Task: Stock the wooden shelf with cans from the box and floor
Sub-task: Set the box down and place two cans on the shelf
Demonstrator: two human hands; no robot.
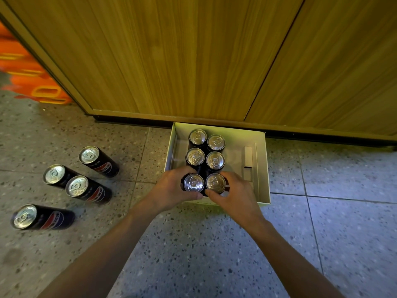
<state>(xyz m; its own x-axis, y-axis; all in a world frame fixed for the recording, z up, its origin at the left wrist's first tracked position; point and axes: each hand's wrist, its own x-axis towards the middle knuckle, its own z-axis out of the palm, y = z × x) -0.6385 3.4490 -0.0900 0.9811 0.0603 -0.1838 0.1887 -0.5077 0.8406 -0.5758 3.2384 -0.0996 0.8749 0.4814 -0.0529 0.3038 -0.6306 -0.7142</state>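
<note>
Box: a shallow white cardboard box (263, 168) sits open on the speckled floor (214, 244), its far edge close against the foot of the wooden panels (182, 61).
Cans in the box: six dark cans stand upright in two columns of three, silver tops up, packed close together toward the left half of the box; the far pair (206, 139) and the middle pair (205, 159) stand free of the hands.
Left hand: the left hand (171, 188) reaches into the near left corner, its grip wrapped around the near-left can (193, 183), thumb on the near side and fingers round the far side.
Right hand: the right hand (236, 194) mirrors it, its grip closed round the near-right can (215, 183), which touches its neighbour.
Lift: I cannot tell whether the two held cans are off the box floor.
Inside the box, right: a small pale carton piece (248, 157) lies near the right wall, apart from the cans.
Cans on the floor: four more dark cans with a red, white and blue logo stand to the left of the box; one (97, 161) nearest it, two (71, 183) touching each other, and one (40, 217) farthest left.
Far left: something orange (32, 78), blurred, beyond the panel's edge.
</note>
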